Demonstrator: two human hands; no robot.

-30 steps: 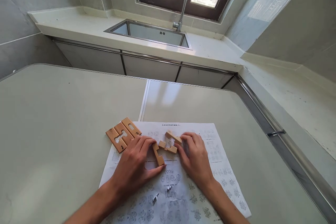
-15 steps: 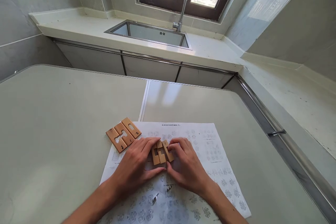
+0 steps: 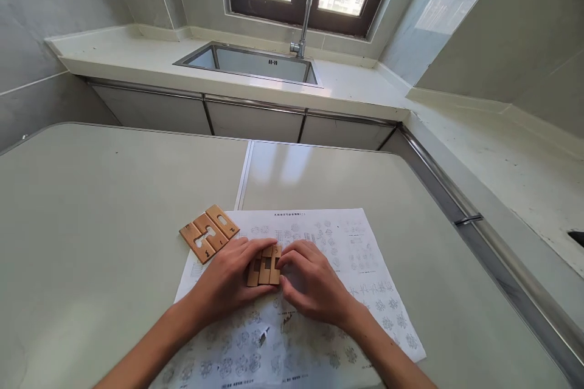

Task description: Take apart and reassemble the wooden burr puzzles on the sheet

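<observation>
Several notched wooden puzzle pieces [image 3: 264,273] stand side by side on a printed paper sheet [image 3: 337,267], close against one another. My left hand [image 3: 228,273] is curved around their left side, thumb along the near edge and fingers along the far edge. From the right, my right hand [image 3: 314,282] pinches the rightmost piece between thumb and fingers. Up and left of my left hand, three flat wooden pieces [image 3: 221,219] with cut-outs and numbers lie together, partly over the sheet's corner.
The sheet lies on a pale table [image 3: 91,225] with a seam [image 3: 244,176] down its middle. Beyond it are a counter [image 3: 128,51] with a steel sink [image 3: 250,61] and a curved faucet [image 3: 308,6], below a window. A metal rail [image 3: 438,179] runs along the right.
The rightmost piece, tilted and apart before, now stands straight against the others. My right hand has moved left with it. The whole view has shifted slightly.
</observation>
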